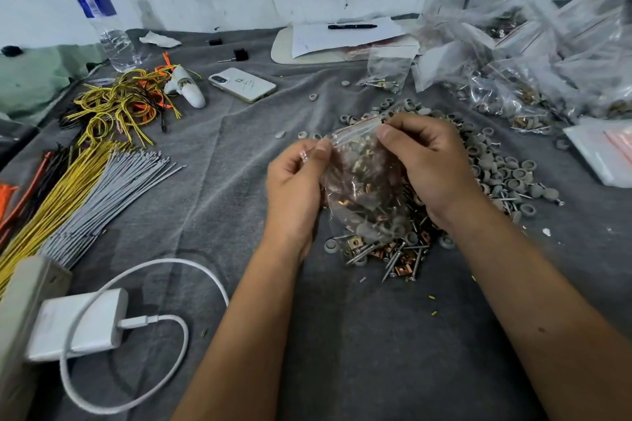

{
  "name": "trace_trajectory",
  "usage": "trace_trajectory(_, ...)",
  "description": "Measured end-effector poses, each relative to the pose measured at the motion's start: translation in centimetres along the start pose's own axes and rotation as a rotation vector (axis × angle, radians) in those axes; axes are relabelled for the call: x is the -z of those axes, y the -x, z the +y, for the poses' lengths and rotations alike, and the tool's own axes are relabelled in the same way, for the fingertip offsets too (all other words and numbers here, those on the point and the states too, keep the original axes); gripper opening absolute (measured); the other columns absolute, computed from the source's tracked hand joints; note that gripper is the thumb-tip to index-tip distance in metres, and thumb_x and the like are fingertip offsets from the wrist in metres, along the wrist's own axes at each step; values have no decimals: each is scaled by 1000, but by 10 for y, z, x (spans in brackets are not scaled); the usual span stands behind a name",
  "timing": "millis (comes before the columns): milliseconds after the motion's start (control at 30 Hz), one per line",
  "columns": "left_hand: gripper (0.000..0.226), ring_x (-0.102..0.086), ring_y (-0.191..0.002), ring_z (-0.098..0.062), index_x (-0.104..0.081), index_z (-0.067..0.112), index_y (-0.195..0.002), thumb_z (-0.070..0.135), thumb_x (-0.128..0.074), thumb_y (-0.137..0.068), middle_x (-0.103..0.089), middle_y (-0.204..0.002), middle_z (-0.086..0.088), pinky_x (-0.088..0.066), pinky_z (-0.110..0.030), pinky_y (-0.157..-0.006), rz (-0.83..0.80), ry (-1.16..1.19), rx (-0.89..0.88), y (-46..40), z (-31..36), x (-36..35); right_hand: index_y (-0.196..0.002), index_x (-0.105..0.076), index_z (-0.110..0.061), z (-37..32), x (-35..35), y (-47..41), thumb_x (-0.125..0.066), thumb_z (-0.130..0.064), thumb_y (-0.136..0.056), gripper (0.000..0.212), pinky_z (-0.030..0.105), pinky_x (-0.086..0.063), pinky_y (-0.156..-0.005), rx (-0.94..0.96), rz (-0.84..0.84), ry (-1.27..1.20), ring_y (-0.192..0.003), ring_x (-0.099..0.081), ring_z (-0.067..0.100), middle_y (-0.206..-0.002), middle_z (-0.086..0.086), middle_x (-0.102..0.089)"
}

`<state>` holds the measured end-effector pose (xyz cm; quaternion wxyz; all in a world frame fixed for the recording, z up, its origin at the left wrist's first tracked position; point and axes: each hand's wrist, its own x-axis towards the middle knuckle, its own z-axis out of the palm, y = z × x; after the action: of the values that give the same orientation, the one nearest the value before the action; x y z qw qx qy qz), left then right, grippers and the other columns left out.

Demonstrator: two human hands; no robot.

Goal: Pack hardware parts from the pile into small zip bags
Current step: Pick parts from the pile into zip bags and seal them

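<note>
— How far along is the packing?

— Partway, I'd judge. A heap of filled bags sits at the far right of the tabletop, but a big pile of parts is still loose on the grey cloth.

— And the bag in hand?

— The zip bag hangs just above the pile, well filled. The left hand pinches one end of its red-lined top, the right hand pinches the other; it looks like sealing, though blur hides the strip.

— What's inside?

— Round grey plastic caps, thin steel screws, folded brassy clips. The bag is thin, clear, crinkly film. Flat empty bags wait at the right edge.
</note>
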<state>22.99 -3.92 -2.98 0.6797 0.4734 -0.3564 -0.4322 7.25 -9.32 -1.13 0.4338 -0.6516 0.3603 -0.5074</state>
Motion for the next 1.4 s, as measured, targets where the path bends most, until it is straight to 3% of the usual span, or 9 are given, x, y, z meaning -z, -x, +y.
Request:
trace_trajectory(233,13,-54,-56,-16,-79,24,-75,28,-73,-86,-70,-70,-5,-45,-26,-54,-39,-98,-90,-4,-5,7,-81,-75,-24,0,-1,0,-71,-22,-95,15,25,-56,-63,-30,53,-65,-69,-66,11,-77,-1,-72)
trace_trajectory(367,4,-67,-69,-21,-80,23,-86,24,-77,-85,-76,-84,-9,-55,-41,-63,-20,-107,-160,-5,-4,10,-82,-73,-23,1,2,-1,-71,-16,-95,15,23,-50,-58,11,54,-37,-61,-60,11,-74,9,-69)
trace_trajectory(433,11,-73,-91,-20,-78,25,-95,28,-80,-85,-77,-95,1,-60,-55,-85,15,-275,-260,-5,-6,13,-82,-73,-27,2,2,-2,-72,-16,-95,17,24,-53,-64,69,34,69,-68,-64,8,-76,-2,-71)
trace_trajectory(500,17,-71,-101,-16,-75,26,-102,34,-79,-87,-75,-101,6,-58,-53,-92,2,-469,-368,-4,-6,14,-85,-74,-30,1,1,0,-73,-17,-94,15,20,-54,-73,139,-18,192,-78,-68,4,-81,-9,-73)
trace_trajectory(633,8,-72,-94,-14,-77,21,-96,26,-78,-91,-75,-94,8,-58,-48,-86,-61,-625,-422,-6,-8,11,-94,-80,-15,0,-6,5,-67,-22,-98,16,27,-55,-78,186,-118,318,-85,-71,9,-87,-6,-76)
trace_trajectory(733,4,-71,-83,-11,-77,21,-88,18,-80,-89,-75,-85,9,-60,-45,-78,-58,-600,-409,-6,-9,12,-90,-79,-13,-1,-7,6,-67,-21,-99,17,32,-56,-74,192,-54,332,-80,-70,12,-82,-3,-75)
trace_trajectory(967,9,-64,-62,-17,-75,23,-81,25,-82,-87,-68,-69,4,-55,-42,-60,-58,-552,-354,-5,-9,10,-92,-77,-15,-2,-6,5,-78,-16,-90,2,22,-54,-79,234,-18,321,-85,-69,7,-88,-8,-73)
trace_trajectory(1200,7,-62,-62,-11,-73,14,-85,12,-78,-90,-66,-69,7,-49,-31,-59,-108,-485,-317,-1,-5,9,-91,-74,-15,-3,-9,6,-75,-15,-92,1,16,-49,-78,247,-82,353,-85,-65,4,-86,-9,-70)
trace_trajectory(1400,8,-57,-63,-9,-71,11,-85,11,-77,-90,-65,-72,4,-49,-31,-58,-128,-487,-326,0,-1,9,-92,-73,-5,-5,-12,8,-72,-11,-94,6,24,-52,-75,278,-93,403,-83,-66,11,-86,0,-70)
